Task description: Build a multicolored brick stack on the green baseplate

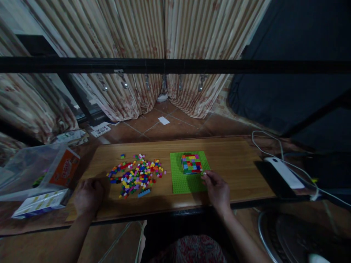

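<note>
A green baseplate (181, 179) lies on the wooden table (233, 160), with a block of many-coloured bricks (191, 163) built on its far right part. My right hand (216, 190) rests at the plate's right edge, fingertips pinched near the built block; a small pale piece seems to sit at the fingertips, too small to be sure. Left of the plate lies a loose pile of small coloured bricks (135, 174). My left hand (87, 195) rests fist-like on the table, left of the pile, holding nothing that I can see.
A clear plastic bag with an orange box (64, 168) and a white leaflet (38, 202) lie at the table's left end. A white device (283, 171) with cables sits at the right. A black bar (175, 65) crosses above; curtains hang behind.
</note>
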Tool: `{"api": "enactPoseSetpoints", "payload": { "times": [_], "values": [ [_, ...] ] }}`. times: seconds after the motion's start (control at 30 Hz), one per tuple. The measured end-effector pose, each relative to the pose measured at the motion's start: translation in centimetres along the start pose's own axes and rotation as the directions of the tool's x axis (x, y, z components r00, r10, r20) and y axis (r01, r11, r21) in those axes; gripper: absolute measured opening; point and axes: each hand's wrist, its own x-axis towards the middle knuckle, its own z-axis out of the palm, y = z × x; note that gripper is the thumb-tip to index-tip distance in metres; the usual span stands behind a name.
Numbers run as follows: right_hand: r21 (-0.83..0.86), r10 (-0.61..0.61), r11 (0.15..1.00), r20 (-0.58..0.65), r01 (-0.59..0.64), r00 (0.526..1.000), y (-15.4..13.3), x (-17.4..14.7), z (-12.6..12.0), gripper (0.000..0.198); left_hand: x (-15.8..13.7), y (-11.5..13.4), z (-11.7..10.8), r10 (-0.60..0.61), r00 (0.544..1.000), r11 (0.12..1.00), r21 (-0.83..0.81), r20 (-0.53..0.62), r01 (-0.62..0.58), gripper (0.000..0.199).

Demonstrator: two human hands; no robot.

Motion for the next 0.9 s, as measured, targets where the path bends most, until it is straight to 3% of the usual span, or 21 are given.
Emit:
{"api": "enactPoseSetpoints", "payload": {
  "times": [0.27, 0.43, 0.63, 0.9],
  "values": [
    [-0.236, -0.281, 0.929, 0.05, 0.285, 0.958, -0.9, 1.6, 0.0, 0.029, 0.2, 0.2, -0.2, -0.016, 0.999, 0.999, 0.045, 0.031, 0.015, 0.019],
    [-0.329, -0.355, 0.868, 0.112, 0.372, 0.928, -0.1, 2.5, 0.2, 0.027, 0.2, 0.8, -0.6, -0.077, 0.994, 0.995, 0.069, 0.074, 0.072, 0.017],
    [-0.318, -0.359, 0.875, 0.078, 0.365, 0.93, 0.6, 2.5, 0.6, 0.024, 0.2, 0.6, -0.6, -0.094, 0.992, 0.992, 0.097, 0.085, 0.085, 0.02],
    [-0.061, -0.292, 0.954, 0.001, 0.292, 0.956, 1.2, 2.7, 1.2, 0.018, 0.4, 0.2, -0.1, -0.063, 0.992, 0.972, 0.231, 0.11, 0.036, 0.041]
  ]
}}
